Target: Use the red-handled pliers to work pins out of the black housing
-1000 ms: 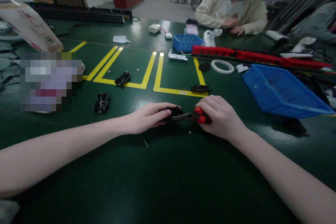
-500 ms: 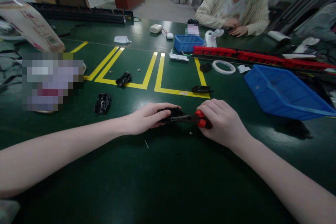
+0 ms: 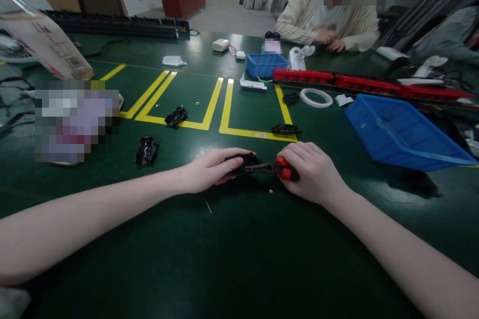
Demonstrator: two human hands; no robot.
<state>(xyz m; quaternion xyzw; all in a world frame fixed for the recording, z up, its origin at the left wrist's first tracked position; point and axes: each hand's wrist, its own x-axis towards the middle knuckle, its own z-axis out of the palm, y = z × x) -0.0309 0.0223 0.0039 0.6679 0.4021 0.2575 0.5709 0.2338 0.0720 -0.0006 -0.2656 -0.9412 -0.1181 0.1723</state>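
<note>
My left hand (image 3: 211,169) is closed around a small black plastic part (image 3: 249,160), thumb on the near side. Red-handled long-nose pliers (image 3: 266,168) are gripped in my right hand (image 3: 312,172). Their jaws point left and meet the part's right end; whether they pinch anything there is too dark to tell. Similar black parts lie on the green table: one (image 3: 146,150) left of my left hand, another (image 3: 175,116) on the yellow tape, and a third (image 3: 286,129) beyond my right hand. A thin pale sliver (image 3: 208,207) and a tiny pale bit (image 3: 271,191) lie nearer me.
At right stands a tilted blue bin (image 3: 407,134); a smaller blue bin (image 3: 266,66) is farther back. A tape roll (image 3: 316,98) lies beside red strips (image 3: 370,83). A bottle (image 3: 45,35) leans at left. Across the table sits a person (image 3: 329,25).
The view has shifted slightly. My right hand and the pliers have moved a little left, towards the black part; both hands keep their hold.
</note>
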